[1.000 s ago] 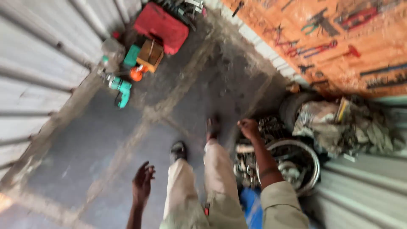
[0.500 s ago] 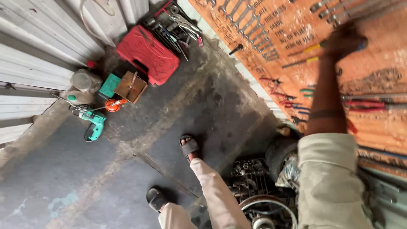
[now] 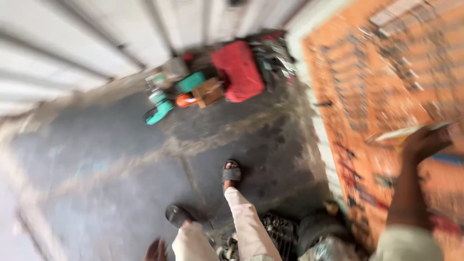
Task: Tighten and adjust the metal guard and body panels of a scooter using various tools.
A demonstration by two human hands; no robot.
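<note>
My right hand (image 3: 425,142) has its fingers curled around a long, thin, pale flat tool (image 3: 411,131) at the orange wall-mounted tool board (image 3: 367,77). It looks light and stiff; best gripped mid-shaft. My left hand (image 3: 155,250) is barely visible, so I cannot tell its state.

Below the right hand (image 3: 425,142) a dark engine-like heap (image 3: 309,232) crowds the floor. Ahead of both hands, bare concrete floor (image 3: 96,164) lies open up to a red case (image 3: 238,70) and clustered tools (image 3: 183,92).
</note>
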